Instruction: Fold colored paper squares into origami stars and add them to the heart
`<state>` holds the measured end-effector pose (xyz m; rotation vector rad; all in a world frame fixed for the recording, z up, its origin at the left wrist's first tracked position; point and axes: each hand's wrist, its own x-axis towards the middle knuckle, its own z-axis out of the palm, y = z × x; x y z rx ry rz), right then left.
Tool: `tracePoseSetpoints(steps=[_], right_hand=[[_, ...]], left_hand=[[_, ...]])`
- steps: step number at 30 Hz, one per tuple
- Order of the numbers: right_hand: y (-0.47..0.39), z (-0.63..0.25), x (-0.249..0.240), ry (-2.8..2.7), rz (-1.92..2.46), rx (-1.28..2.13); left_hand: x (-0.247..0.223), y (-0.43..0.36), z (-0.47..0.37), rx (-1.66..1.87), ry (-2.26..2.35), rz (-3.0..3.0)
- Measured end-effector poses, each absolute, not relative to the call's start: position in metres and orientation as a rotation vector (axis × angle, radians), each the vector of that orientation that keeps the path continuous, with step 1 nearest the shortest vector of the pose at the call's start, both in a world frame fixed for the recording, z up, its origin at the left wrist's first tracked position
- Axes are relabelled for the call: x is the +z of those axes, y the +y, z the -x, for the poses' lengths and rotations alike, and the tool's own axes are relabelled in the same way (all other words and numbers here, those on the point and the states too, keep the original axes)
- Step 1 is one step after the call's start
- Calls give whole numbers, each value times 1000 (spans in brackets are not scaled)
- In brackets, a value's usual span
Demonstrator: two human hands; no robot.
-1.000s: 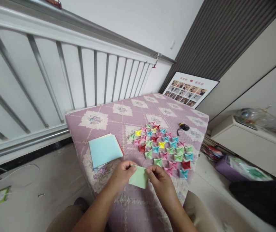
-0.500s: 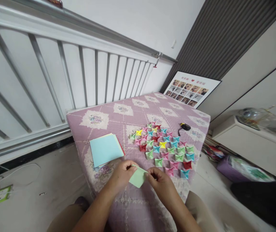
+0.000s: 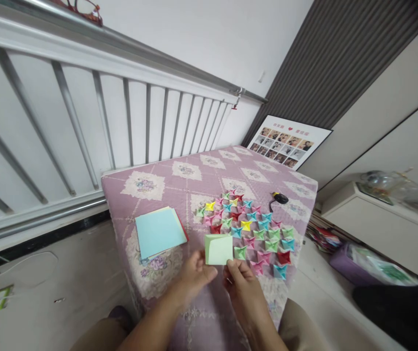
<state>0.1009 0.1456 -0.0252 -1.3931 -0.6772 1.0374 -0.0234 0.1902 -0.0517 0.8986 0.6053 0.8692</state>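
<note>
A folded light green paper is held up above the near part of the table, a flap showing along its top and left. My right hand pinches its lower right corner between thumb and fingers. Beside the lower left corner is my left hand, thumb and fingers apart; whether a fingertip behind the paper touches it is hidden. Left of the hands lies a stack of square paper, light blue on top, with cream and red edges showing. Several small folded paper pieces in green, pink, blue, red and yellow stand in rows to the right.
The table has a pink patterned cloth. A black object with a cord lies behind the folded pieces. A photo board leans at the far end. A white radiator runs along the left, and a purple bin stands right.
The green paper has been raised and turned so its face shows more squarely. My left hand has loosened and moved down from it; my right hand now grips its lower right corner.
</note>
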Motion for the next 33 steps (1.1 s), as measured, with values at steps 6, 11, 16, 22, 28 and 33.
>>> tracePoseSetpoints(steps=[6,11,16,22,28,33], right_hand=[[143,-74,-30,-496,1263,1132],[142,-66,-42,-475,1231,1118],[141,-64,-52,-548,1304,1130],[138,-72,-51,-608,1337,1245],[145,-106,-29,-727,1448,1078],[150,-117,-7,-988,1422,1094]], left_hand=[[-64,180,0,966,719,-876],[-61,181,1,978,851,-821],[-57,183,5,998,858,-839],[-59,191,13,954,937,-912],[-57,195,28,714,980,-1235],[-62,191,32,618,909,-1384]])
